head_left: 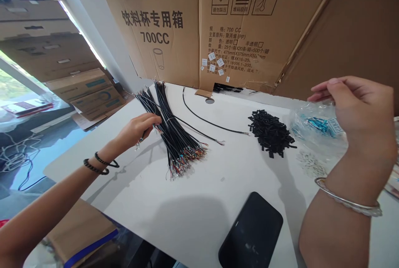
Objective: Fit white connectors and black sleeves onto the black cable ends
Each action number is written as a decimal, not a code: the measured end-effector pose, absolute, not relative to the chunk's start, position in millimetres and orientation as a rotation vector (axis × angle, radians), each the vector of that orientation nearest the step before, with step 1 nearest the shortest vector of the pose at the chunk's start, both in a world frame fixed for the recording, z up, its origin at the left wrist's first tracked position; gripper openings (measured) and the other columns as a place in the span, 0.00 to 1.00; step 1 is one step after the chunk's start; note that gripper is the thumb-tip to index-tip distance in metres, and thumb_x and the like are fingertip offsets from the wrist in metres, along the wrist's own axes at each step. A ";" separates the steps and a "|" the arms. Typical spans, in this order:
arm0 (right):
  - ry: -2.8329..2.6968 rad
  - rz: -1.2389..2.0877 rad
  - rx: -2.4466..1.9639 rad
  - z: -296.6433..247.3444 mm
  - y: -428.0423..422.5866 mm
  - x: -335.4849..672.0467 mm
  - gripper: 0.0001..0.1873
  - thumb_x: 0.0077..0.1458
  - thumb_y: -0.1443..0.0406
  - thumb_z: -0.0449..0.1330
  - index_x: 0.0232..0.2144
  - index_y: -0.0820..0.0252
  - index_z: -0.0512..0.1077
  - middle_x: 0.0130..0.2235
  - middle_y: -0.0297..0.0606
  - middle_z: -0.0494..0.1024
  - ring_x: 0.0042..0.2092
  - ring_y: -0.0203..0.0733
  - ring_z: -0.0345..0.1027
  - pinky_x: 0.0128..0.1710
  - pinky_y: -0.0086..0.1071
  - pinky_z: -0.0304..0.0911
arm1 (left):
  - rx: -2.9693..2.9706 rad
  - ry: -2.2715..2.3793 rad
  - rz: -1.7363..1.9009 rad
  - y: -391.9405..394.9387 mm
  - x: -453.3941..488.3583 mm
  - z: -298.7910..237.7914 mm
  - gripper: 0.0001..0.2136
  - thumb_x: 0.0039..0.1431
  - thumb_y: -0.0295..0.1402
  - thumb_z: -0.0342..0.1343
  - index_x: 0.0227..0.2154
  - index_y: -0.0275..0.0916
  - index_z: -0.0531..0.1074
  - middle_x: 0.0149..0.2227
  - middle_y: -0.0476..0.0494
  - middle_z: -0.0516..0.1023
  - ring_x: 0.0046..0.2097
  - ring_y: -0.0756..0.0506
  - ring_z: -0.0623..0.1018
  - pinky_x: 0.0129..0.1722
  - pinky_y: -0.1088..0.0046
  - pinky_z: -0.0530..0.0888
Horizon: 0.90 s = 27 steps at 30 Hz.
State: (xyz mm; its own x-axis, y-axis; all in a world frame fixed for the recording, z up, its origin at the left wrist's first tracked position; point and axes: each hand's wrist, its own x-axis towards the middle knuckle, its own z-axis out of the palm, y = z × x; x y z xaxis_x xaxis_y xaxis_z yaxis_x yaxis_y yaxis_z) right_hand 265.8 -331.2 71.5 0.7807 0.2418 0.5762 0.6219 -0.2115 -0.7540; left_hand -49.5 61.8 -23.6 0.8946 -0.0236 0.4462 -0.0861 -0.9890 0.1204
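My left hand reaches across the white table and pinches a thin black cable at the edge of a bundle of black cables with stripped, coloured wire ends. My right hand hovers above a clear plastic bag of blue parts, fingers curled loosely and apart, holding nothing I can see. A loose black cable lies curved behind the bundle.
A heap of short black tube pieces sits right of centre. A black flat device lies near the front edge. Small white parts lie by the bag. Big cardboard boxes stand behind the table, more stacked at left.
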 end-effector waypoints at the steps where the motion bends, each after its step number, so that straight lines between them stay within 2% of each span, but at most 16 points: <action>1: -0.669 -0.405 -1.800 71.6 -331.1 265.4 0.11 0.52 0.65 0.55 0.27 0.62 0.77 0.25 0.38 0.76 0.29 0.40 0.72 0.33 0.36 0.65 | 2.954 -0.124 0.642 58.5 -53.1 -28.7 0.12 0.67 0.29 0.42 0.43 0.41 0.71 0.42 0.40 0.78 0.45 0.46 0.78 0.43 0.70 0.74; 6: -0.686 -0.421 -1.817 72.3 -330.5 263.5 0.11 0.52 0.66 0.55 0.26 0.62 0.77 0.25 0.37 0.75 0.29 0.39 0.72 0.32 0.34 0.64 | 3.090 -0.230 0.469 45.4 -60.2 -54.0 0.11 0.67 0.29 0.45 0.43 0.41 0.72 0.45 0.39 0.78 0.51 0.43 0.76 0.45 0.69 0.75; 11: -0.738 -0.413 -1.794 74.6 -330.0 259.4 0.11 0.54 0.68 0.54 0.26 0.62 0.76 0.25 0.38 0.75 0.28 0.37 0.72 0.32 0.33 0.65 | 3.177 -0.218 0.382 41.9 -54.5 -52.1 0.17 0.64 0.26 0.47 0.55 0.39 0.66 0.53 0.35 0.73 0.50 0.42 0.76 0.46 0.66 0.75; 13: -0.758 -0.408 -1.774 75.5 -330.3 258.4 0.11 0.54 0.68 0.54 0.26 0.62 0.76 0.26 0.38 0.75 0.28 0.37 0.72 0.32 0.33 0.65 | 3.199 -0.261 0.322 41.2 -51.4 -47.8 0.19 0.62 0.28 0.50 0.56 0.38 0.65 0.55 0.34 0.72 0.51 0.41 0.75 0.49 0.63 0.74; 18: -0.762 -0.419 -1.769 74.9 -331.2 260.0 0.11 0.54 0.68 0.54 0.25 0.62 0.76 0.25 0.38 0.74 0.28 0.37 0.71 0.32 0.34 0.66 | 3.237 -0.381 0.249 43.8 -42.6 -43.3 0.14 0.62 0.29 0.52 0.50 0.36 0.68 0.52 0.35 0.74 0.51 0.39 0.74 0.50 0.61 0.72; 23: -0.738 -0.443 -1.816 73.3 -331.1 262.1 0.11 0.54 0.69 0.54 0.25 0.62 0.76 0.25 0.38 0.74 0.27 0.35 0.71 0.31 0.33 0.65 | 3.266 -0.484 0.226 48.0 -31.3 -39.8 0.17 0.57 0.25 0.55 0.50 0.36 0.66 0.49 0.36 0.76 0.47 0.40 0.76 0.48 0.63 0.72; 27: -0.739 -0.456 -1.822 73.2 -331.4 262.0 0.11 0.55 0.69 0.54 0.26 0.61 0.76 0.25 0.38 0.75 0.28 0.35 0.71 0.31 0.33 0.65 | 3.301 -0.517 0.278 48.1 -32.9 -41.9 0.14 0.56 0.18 0.49 0.43 0.37 0.69 0.41 0.39 0.77 0.42 0.42 0.76 0.44 0.66 0.73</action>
